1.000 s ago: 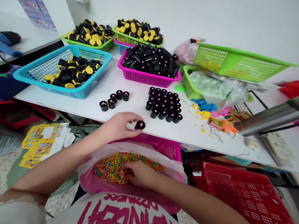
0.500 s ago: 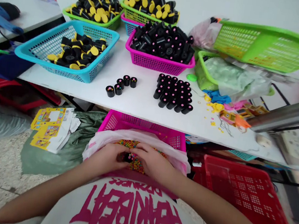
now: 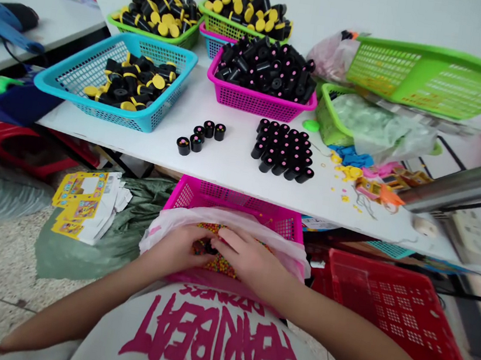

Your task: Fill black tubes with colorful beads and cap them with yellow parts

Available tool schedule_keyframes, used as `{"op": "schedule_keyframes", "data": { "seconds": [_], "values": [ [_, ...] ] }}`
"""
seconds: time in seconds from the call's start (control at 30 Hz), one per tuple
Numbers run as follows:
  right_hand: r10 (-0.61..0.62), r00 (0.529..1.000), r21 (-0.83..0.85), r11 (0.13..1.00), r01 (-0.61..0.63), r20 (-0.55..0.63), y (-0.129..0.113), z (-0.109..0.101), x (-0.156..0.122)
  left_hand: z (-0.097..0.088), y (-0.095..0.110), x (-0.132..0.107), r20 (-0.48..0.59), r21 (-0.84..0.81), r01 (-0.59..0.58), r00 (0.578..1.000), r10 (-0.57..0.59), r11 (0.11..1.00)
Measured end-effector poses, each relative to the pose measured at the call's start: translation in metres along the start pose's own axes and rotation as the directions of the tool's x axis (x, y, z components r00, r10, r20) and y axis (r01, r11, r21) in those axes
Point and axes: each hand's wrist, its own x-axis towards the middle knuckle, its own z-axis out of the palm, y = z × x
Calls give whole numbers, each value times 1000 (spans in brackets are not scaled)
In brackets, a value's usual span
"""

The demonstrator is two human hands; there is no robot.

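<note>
My left hand (image 3: 181, 247) curls around a small black cup (image 3: 210, 249), low over a mass of tiny multicoloured beads (image 3: 222, 267). My right hand (image 3: 250, 258) reaches across from the other side. Its fingers are stretched out and slightly apart, with the tips at the cup's mouth. Fingers partly hide the cup, and its contents cannot be made out. The beads lie in a whitish plastic bag (image 3: 158, 232) that lines a pink basket (image 3: 195, 190) in front of my body.
On the white table (image 3: 147, 147) stand several loose black cups (image 3: 183, 146) and a block of black cups with pink dots (image 3: 283, 150). Behind are a blue basket (image 3: 72, 72) and a magenta basket (image 3: 254, 104). A red crate (image 3: 399, 319) lies low at right.
My right fingers have moved left over the cup, covering more of it. The cup's dark mouth shows less than before. The whole view has shifted slightly.
</note>
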Motion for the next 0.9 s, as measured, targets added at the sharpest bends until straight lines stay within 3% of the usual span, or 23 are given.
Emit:
{"op": "schedule_keyframes", "data": {
  "seconds": [0.17,0.33,0.43,0.5,0.6,0.67,0.77,0.83,0.9],
  "values": [
    [82,993,308,946,-104,85,4,-5,-1,-2,1,-2,10,11,-23,1000,23,1000],
    [181,975,333,918,-216,132,15,-9,-10,-19,8,-19,-37,-2,-35,999,35,999],
    [343,911,208,897,-390,231,26,10,-21,-50,8,-22,-224,36,34,974,-25,999],
    [429,860,80,882,-465,278,32,31,-23,-76,2,-14,-421,119,138,904,-76,983],
    [464,832,-63,881,-468,304,35,60,-13,-109,-18,15,-626,209,317,770,-122,925],
    [445,836,-91,893,-440,320,31,72,1,-122,-33,38,-667,194,373,728,-157,907],
    [361,851,-84,930,-357,381,21,79,22,-133,-49,64,-664,142,372,723,-190,917],
    [302,861,-60,950,-305,408,16,81,33,-137,-50,72,-632,151,367,750,-196,918],
    [249,874,-23,964,-264,418,15,84,41,-140,-43,76,-619,223,326,775,-125,919]
  ]
}}
